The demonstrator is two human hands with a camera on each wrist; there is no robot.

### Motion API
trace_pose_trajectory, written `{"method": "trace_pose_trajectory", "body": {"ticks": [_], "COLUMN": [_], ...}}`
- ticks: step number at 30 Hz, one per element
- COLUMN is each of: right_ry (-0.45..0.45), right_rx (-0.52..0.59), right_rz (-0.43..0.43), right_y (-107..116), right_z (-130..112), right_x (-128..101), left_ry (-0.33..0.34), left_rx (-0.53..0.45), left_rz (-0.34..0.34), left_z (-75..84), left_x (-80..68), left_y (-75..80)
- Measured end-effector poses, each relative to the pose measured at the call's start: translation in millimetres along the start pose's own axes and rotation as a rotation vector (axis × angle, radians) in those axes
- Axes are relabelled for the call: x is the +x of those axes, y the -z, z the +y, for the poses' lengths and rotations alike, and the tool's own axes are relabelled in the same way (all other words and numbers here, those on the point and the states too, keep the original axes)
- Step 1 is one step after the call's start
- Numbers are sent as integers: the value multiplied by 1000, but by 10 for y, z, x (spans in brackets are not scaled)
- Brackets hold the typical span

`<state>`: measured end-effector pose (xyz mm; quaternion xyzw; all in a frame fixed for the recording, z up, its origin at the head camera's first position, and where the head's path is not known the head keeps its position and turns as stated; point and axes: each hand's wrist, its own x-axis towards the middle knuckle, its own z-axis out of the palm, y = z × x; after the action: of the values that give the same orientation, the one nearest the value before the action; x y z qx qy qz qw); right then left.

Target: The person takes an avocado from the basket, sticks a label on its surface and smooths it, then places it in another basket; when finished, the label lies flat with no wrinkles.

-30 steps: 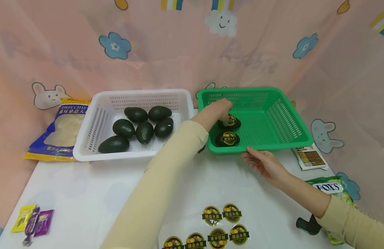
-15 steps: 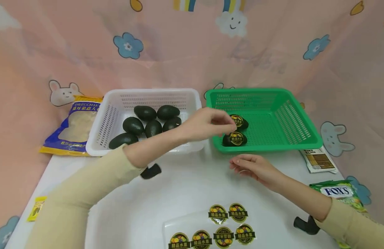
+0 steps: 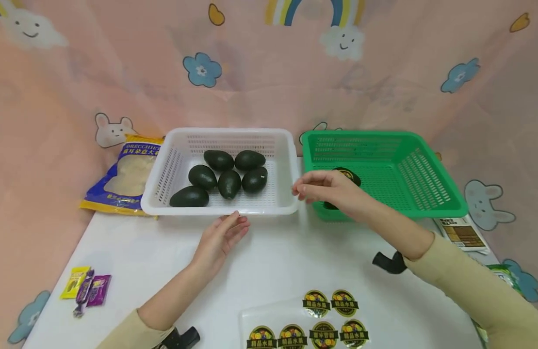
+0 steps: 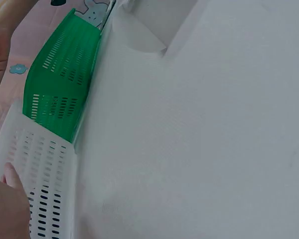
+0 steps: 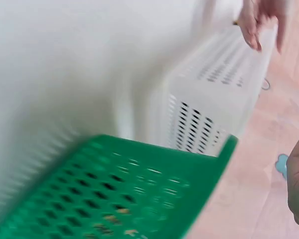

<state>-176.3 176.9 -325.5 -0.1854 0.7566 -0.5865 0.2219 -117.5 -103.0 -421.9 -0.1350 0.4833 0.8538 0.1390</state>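
Several dark green avocados [image 3: 229, 184] lie in the white basket [image 3: 220, 211]. At that basket's front rim is my left hand [image 3: 216, 243], its fingers loosely bent and holding nothing; whether the fingertips touch the rim is hard to tell. My right hand [image 3: 327, 190] hovers over the left end of the green basket [image 3: 419, 213], fingertips toward the gap between the baskets, with nothing visible in its grasp. Behind it lies an avocado bearing a round black-and-gold label [image 3: 355, 179]. A second avocado [image 3: 331, 206] is mostly hidden beneath this hand.
A sheet of round stickers [image 3: 323, 334] lies at the table's front. Small wrapped candies [image 3: 83, 291] sit at left. A blue-and-yellow pasta bag [image 3: 131, 174] leans beside the white basket. A brown-and-white packet [image 3: 463, 235] and a green bag [image 3: 504, 277] are at right.
My left hand let go of a labelled avocado in the green basket and moved left to the white basket's front. My right hand rose leftward over the green basket. The head view shifted left.
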Motion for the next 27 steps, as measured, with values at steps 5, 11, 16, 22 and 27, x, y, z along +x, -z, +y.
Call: {"method": "trace_pose_trajectory", "body": {"ticks": [5, 11, 16, 22, 27], "right_ry": [38, 31, -4, -180, -363], "right_rx": [-134, -355, -537, -752, -823], "right_rz": [-203, -478, -554, -585, -623], "right_y": [-17, -43, -76, -83, -110], "right_z": [-250, -443, -414, -288, -220], "right_x": [504, 1152, 1651, 2027, 2149], "left_ry": [-46, -32, -26, -34, -51], "left_rx": [-99, -108, -96, -95, -91], "left_rz": [45, 18, -1, -6, 7], "left_z": [45, 83, 99, 85, 70], "left_x": [100, 110, 102, 101, 99], "left_y": [35, 46, 52, 49, 57]}}
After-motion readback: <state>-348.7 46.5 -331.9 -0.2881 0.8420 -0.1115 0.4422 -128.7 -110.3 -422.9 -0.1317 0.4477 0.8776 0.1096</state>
